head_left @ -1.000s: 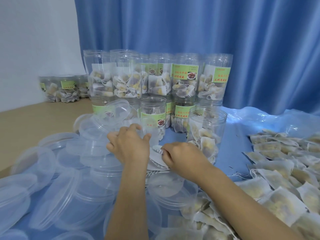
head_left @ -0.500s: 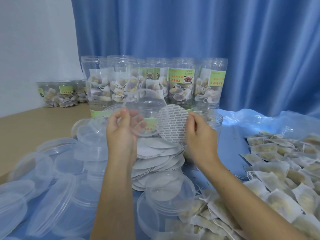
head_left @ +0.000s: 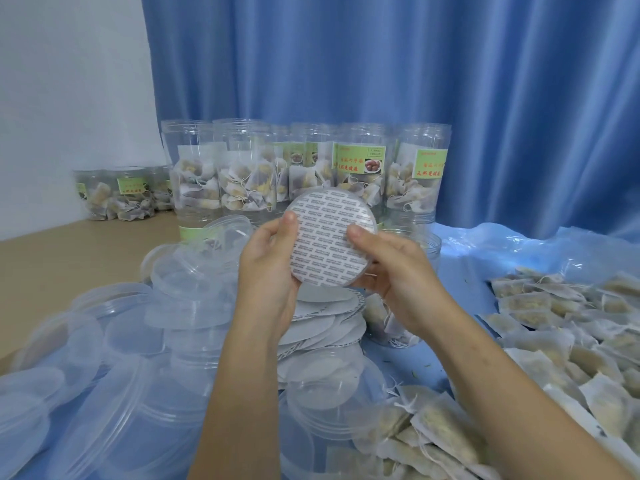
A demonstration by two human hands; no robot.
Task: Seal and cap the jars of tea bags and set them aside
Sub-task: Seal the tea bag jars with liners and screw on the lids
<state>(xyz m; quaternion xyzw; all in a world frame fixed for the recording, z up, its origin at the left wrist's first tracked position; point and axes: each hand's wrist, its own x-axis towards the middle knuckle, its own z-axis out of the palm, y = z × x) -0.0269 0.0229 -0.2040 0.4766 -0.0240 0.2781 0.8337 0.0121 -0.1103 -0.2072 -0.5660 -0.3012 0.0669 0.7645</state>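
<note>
At the lower left, lots of clear lids (head_left: pixel 86 393) lie loose. In the middle, the left hand (head_left: pixel 268 271) and right hand (head_left: pixel 398 275) both pinch one round seal (head_left: pixel 330 237). Behind, the jars (head_left: pixel 363 174) look open, so most work is left.

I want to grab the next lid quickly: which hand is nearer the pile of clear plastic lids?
Left. The left hand is just right of the pile of clear plastic lids; the right hand lies farther right, beyond the seal disc both hold.
</note>
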